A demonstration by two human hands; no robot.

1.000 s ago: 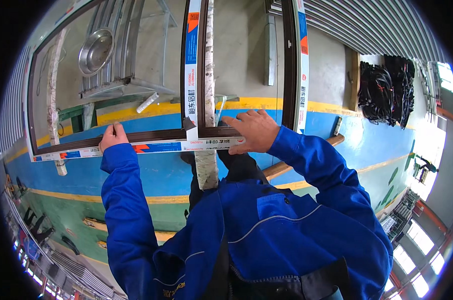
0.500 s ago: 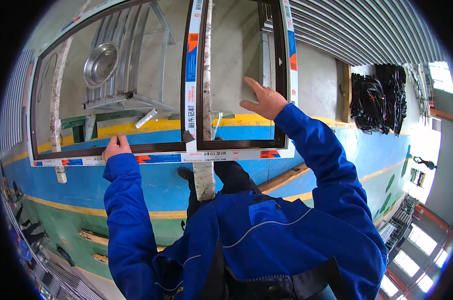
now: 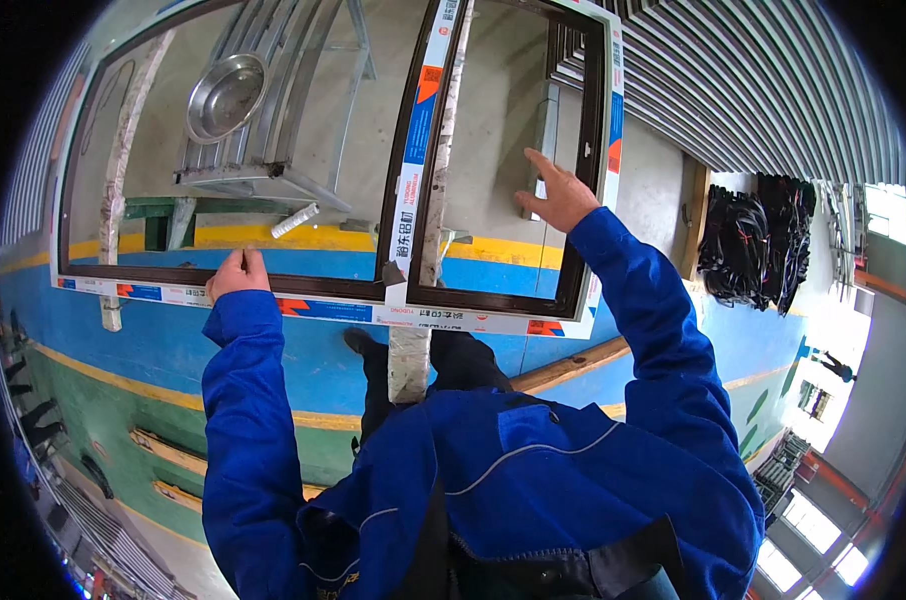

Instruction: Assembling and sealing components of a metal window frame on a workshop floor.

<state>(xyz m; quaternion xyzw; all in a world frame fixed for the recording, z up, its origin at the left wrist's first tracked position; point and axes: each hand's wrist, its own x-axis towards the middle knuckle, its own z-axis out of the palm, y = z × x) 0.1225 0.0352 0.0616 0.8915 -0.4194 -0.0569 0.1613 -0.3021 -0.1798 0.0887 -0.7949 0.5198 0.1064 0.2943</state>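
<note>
A large window frame, dark brown with white, blue and orange protective film, lies flat in front of me. An upright bar divides it into a wide left opening and a narrow right one. My left hand is closed on the near rail, left of that bar. Over the inner edge of the right side rail hovers or rests my right hand, thumb and forefinger spread and nothing in it; contact cannot be made out. Near the bar's lower end a small dark grey piece sits on the rail.
Two wrapped support beams run beneath the frame. Through the left opening show a metal basin on a metal rack and a short silvery roll. Stacked long profiles and bundled black strips are at the right.
The whole view has tilted slightly, so the frame appears turned and shifted right. My left hand keeps its hold on the near rail; my right hand stays spread by the right side.
</note>
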